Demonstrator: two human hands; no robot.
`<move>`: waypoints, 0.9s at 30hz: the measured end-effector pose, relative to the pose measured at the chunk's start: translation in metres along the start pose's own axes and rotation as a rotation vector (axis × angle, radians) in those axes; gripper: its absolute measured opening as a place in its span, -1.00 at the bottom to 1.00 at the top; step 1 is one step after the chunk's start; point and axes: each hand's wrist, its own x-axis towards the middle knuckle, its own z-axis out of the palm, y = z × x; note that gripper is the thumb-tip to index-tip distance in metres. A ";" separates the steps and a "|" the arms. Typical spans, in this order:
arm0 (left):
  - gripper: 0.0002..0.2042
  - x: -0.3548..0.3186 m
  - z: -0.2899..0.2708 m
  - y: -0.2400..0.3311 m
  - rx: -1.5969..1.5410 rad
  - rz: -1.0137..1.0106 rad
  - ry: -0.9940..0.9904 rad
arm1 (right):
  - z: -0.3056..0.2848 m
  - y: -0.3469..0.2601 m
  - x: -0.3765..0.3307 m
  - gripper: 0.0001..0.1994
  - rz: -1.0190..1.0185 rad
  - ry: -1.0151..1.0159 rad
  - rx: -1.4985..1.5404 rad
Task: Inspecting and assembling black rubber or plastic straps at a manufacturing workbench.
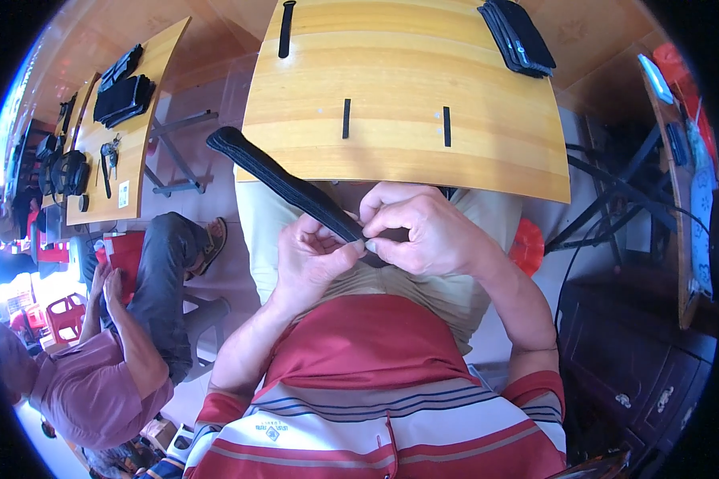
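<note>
Bright daylight fills the scene, strongest at the left rim, where the view washes out to white glare. The wooden table (407, 96) is evenly lit, with a soft sheen across its near edge. Under it the lap lies in mild shadow. The right side is dim. Straight edges bow toward the black circular rim, and detail softens there. The middle is sharp.

Pale wooden tables (423, 72) on dark metal legs; reddish-brown floor (216, 88); red plastic chairs (64, 315) in bright daylight at left.
</note>
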 end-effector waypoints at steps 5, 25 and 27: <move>-0.75 -0.003 0.001 -0.006 0.066 -0.004 0.027 | 0.007 0.000 -0.002 -0.91 -0.022 0.011 -0.109; -0.78 -0.002 0.005 0.009 0.215 -0.101 -0.015 | 0.027 0.005 -0.013 -0.88 -0.263 0.154 -0.579; -0.75 0.000 0.005 0.013 0.187 -0.120 0.017 | 0.027 0.005 -0.012 -0.86 -0.229 0.222 -0.504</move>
